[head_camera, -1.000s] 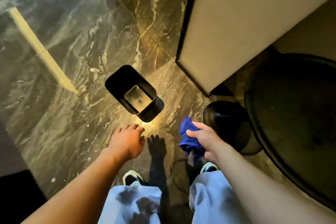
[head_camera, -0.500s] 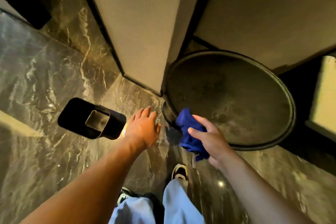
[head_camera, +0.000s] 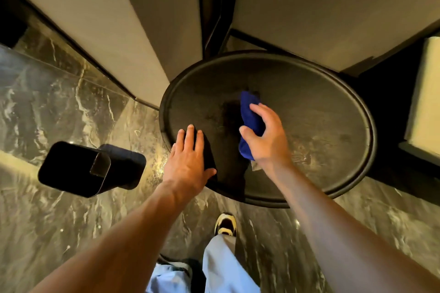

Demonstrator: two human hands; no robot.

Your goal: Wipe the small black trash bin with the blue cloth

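Note:
The small black trash bin (head_camera: 71, 169) stands on the marble floor at the left, its open top facing the camera, with nothing touching it. My right hand (head_camera: 266, 138) grips the bunched blue cloth (head_camera: 250, 121) and holds it over the middle of a round black side table (head_camera: 321, 126). My left hand (head_camera: 188, 162) is open, fingers spread, palm down at the table's near-left rim, to the right of the bin.
Beige panels with dark trim (head_camera: 119, 19) rise behind the table and bin. A cream-coloured block (head_camera: 426, 102) sits at the far right edge. Dark veined marble floor (head_camera: 47, 233) spreads around my feet; one shoe (head_camera: 225, 223) shows below the table.
The view swung right, away from the bin. Both hands moved from near the bin up to the round table; the cloth now sits over its top and the left hand is at the rim.

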